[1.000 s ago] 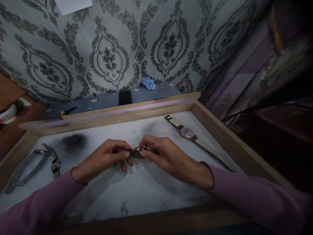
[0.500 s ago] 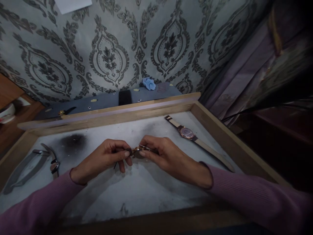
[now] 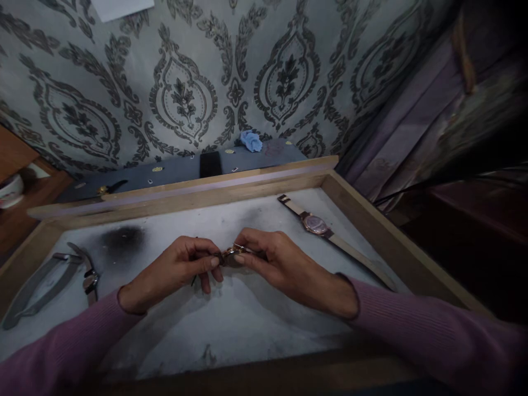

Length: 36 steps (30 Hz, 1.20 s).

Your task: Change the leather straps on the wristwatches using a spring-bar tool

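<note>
Between my two hands, over the middle of the wooden tray, is a gold-toned wristwatch (image 3: 233, 258). My right hand (image 3: 274, 256) pinches its round case between thumb and fingers. At the case's left side, my left hand (image 3: 196, 261) is closed on a dark watch strap (image 3: 220, 258), most of it hidden by the fingers. A thin, light pin-like piece shows by the right fingertips; its kind is unclear. Right of my hands lies a second wristwatch (image 3: 314, 224) with a long strap, face down or up I cannot tell.
The tray has a raised wooden rim (image 3: 363, 225). Grey-handled pliers (image 3: 53, 291) and a small watch (image 3: 90, 281) lie at left. Beyond the rim, a ledge holds a black phone-like object (image 3: 210, 164), a crumpled blue cloth (image 3: 251, 141) and another watch (image 3: 109, 187).
Both hands keep almost the same place and grip on the watch. My left fingers have shifted very slightly.
</note>
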Available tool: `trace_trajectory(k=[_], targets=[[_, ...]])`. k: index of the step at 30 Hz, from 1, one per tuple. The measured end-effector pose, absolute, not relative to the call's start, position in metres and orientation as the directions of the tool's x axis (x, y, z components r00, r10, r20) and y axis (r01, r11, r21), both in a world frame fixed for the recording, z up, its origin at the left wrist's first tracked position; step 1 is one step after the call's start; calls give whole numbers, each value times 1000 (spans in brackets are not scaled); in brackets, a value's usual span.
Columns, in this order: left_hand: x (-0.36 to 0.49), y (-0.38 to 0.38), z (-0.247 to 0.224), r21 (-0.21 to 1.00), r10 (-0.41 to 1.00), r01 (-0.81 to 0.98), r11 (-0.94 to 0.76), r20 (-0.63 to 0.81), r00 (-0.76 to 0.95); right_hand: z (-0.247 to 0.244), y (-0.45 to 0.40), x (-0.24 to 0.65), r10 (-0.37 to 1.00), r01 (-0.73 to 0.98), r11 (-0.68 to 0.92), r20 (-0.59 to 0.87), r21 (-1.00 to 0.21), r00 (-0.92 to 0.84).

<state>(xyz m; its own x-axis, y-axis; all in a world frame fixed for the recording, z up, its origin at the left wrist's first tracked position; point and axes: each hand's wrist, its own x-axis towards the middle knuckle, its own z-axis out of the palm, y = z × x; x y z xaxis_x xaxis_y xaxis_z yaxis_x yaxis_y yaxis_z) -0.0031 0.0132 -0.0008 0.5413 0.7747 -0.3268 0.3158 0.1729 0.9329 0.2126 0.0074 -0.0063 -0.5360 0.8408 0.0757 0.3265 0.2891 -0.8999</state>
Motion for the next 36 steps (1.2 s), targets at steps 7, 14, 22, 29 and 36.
trace_trajectory(k=[7, 14, 22, 29, 36], targets=[[0, 13, 5, 923, 786, 363, 126, -316, 532, -6, 9, 213, 845, 335, 294, 80, -895, -529], [1, 10, 6, 918, 803, 383, 98, -300, 514, -6, 8, 212, 841, 316, 296, 89, -902, -533], [1, 10, 6, 911, 803, 399, 99, -310, 509, -7, 8, 212, 839, 311, 288, 82, -906, -538], [2, 10, 8, 920, 813, 388, 59, -270, 516, -7, 8, 212, 837, 289, 294, 99, -911, -539], [4, 9, 10, 918, 827, 394, 46, -256, 500, -6, 8, 213, 838, 291, 300, 105, -908, -536]])
